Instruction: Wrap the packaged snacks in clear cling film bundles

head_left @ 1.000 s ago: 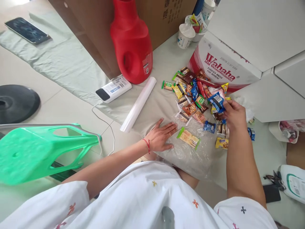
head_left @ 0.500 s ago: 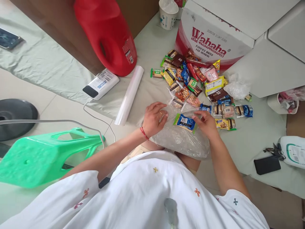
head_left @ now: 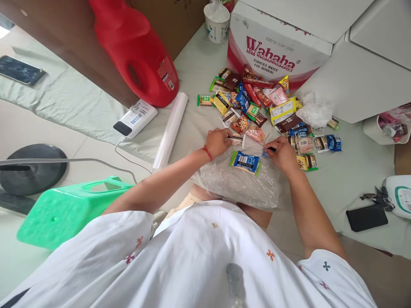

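Note:
My left hand (head_left: 219, 143), a red string at its wrist, has its fingers closed on the left end of a small wrapped biscuit (head_left: 236, 140). To the right, my right hand (head_left: 283, 153) pinches a small blue and dark snack packet (head_left: 265, 154), mostly hidden by the fingers. Between and just below the hands, a blue and green snack packet (head_left: 245, 162) lies flat on a clear plastic bag (head_left: 237, 184), which is spread over my lap and the cloth edge. Beyond my hands is a loose heap of snack packets (head_left: 253, 109).
A Wahaba-style water carton, printed Wahaha (head_left: 276, 47), stands behind the heap. To the left are a red jug (head_left: 138, 51), a white plastic roll (head_left: 170, 130), a power bank (head_left: 136, 119) and a green stool (head_left: 64, 214). A black phone (head_left: 367, 217) and keys lie right.
Both hands have reached forward past the blue and green packet to the near edge of the heap. Their fingers have closed on packets there. The view has shifted slightly.

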Demonstrator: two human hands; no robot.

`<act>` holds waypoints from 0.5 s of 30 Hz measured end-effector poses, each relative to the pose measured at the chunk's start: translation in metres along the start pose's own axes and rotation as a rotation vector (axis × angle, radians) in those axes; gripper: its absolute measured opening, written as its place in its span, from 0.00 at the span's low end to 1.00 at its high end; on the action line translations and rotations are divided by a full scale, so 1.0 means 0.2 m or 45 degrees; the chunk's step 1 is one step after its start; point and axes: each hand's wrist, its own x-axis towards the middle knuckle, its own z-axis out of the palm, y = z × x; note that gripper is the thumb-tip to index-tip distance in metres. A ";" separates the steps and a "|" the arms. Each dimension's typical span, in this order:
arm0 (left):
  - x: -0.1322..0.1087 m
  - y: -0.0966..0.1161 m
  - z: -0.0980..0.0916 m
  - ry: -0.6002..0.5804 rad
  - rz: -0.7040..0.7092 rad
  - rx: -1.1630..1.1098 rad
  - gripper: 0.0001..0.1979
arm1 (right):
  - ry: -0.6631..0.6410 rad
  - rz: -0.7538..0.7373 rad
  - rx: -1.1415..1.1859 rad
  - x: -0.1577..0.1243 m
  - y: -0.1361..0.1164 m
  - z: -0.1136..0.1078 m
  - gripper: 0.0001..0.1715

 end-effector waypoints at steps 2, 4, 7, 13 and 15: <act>-0.01 -0.02 -0.04 0.023 0.150 -0.106 0.10 | 0.036 -0.033 0.023 -0.03 -0.01 -0.03 0.10; -0.05 -0.03 -0.10 0.076 0.346 -0.146 0.11 | 0.073 -0.085 0.010 -0.09 -0.03 -0.07 0.11; -0.14 -0.03 -0.17 0.074 0.562 -0.092 0.14 | 0.069 -0.198 -0.078 -0.20 -0.06 -0.13 0.16; -0.34 -0.03 -0.15 -0.436 0.851 0.047 0.23 | -0.115 -0.351 -0.260 -0.46 -0.10 -0.06 0.21; -0.38 -0.03 -0.11 -0.550 0.902 0.062 0.24 | -0.191 -0.396 -0.334 -0.50 -0.10 0.01 0.23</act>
